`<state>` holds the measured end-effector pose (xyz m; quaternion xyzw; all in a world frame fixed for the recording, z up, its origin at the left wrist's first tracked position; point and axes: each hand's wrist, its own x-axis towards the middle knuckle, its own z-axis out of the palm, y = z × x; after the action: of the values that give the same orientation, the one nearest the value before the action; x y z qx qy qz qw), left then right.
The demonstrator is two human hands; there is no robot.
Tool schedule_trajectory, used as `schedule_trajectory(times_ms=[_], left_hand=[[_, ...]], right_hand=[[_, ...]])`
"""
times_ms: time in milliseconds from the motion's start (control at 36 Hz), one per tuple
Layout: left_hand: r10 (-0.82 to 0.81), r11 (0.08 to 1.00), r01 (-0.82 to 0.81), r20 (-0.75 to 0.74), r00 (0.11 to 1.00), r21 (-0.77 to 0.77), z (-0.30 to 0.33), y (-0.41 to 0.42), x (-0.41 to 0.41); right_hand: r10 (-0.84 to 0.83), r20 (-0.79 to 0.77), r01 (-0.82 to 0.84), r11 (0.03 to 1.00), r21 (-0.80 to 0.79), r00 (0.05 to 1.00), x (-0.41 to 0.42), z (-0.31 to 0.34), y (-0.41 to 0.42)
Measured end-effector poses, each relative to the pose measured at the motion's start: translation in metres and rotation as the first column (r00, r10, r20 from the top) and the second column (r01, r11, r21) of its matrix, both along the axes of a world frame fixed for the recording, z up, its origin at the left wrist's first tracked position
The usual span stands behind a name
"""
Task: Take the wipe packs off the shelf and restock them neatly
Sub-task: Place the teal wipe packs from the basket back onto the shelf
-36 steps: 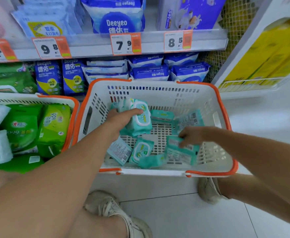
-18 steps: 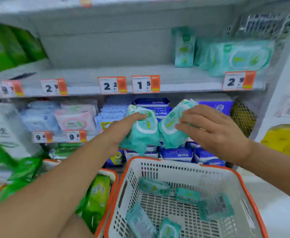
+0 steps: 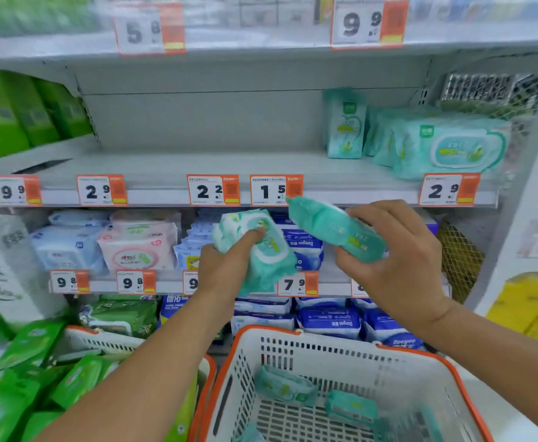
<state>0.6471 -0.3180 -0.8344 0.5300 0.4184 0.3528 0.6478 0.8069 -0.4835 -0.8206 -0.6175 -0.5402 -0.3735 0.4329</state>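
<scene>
Two teal wipe packs, one gripped in left hand [image 3: 226,266], one in right hand [image 3: 398,260]: to be stood upright, labels forward, on grey shelf [image 3: 197,167].

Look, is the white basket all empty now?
No, the white basket holds a few teal wipe packs on its floor, below the two hands.

Shop: price-tagged shelves [image 3: 293,167], basket [image 3: 389,355]
</scene>
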Motion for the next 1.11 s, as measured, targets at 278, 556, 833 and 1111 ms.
schedule_trajectory(times_ms=[278,556,833,1111], left_hand=[[-0.549,0.824,0.562,0.146,0.823,-0.074,0.013,-0.027,0.0],[-0.584,0.797,0.601,0.176,0.792,-0.063,0.022,-0.038,-0.003],[-0.68,0.709,0.705,0.247,0.69,-0.017,0.027,-0.037,0.0],[-0.627,0.779,0.608,0.22,0.747,0.156,0.053,-0.033,0.004]], right_hand=[[0.419,0.061,-0.41,0.905,-0.115,0.906,0.005,0.0,0.014],[0.503,-0.099,-0.484,0.734,-0.476,0.859,-0.004,-0.001,-0.002],[0.452,-0.105,-0.457,0.81,-0.367,0.886,0.0,0.001,0.0],[0.352,0.025,-0.327,0.89,-0.318,0.936,-0.006,0.033,0.012]])
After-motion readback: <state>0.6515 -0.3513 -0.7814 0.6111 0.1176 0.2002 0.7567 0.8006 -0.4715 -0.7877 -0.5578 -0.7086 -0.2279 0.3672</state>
